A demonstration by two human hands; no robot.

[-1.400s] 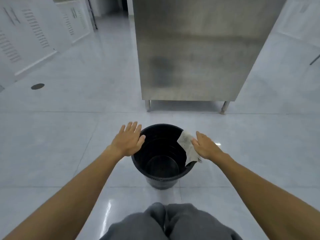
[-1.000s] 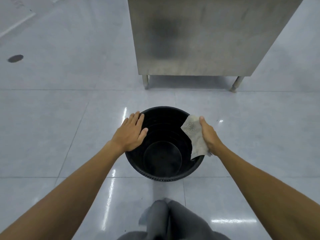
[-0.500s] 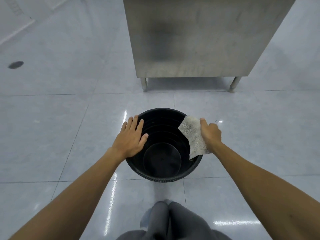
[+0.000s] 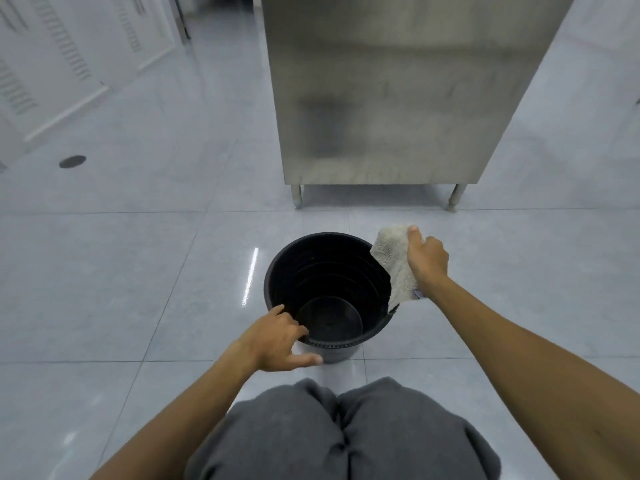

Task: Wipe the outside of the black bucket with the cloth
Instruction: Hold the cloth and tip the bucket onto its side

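Note:
A black bucket (image 4: pixel 311 271) stands upright on the floor in front of my knees, its mouth open and nothing inside. My left hand (image 4: pixel 273 337) grips the near left rim, fingers curled over the edge and thumb along the outer wall. My right hand (image 4: pixel 426 259) holds a pale, rough cloth (image 4: pixel 393 263) against the far right side of the bucket. The cloth drapes over the rim and down the outside. The bucket's outer wall behind the cloth is hidden.
A tall stainless steel cabinet (image 4: pixel 398 98) on short legs stands just beyond the bucket. White louvred panels (image 4: pixel 52 64) line the left wall, and a round floor drain (image 4: pixel 72 161) lies at the left. My grey-trousered knees (image 4: pixel 339 431) fill the bottom of the view on glossy grey tiles (image 4: pixel 121 278).
My left hand slid from the left rim to the near left rim and curled over it. My right hand moved the cloth farther round the far right side.

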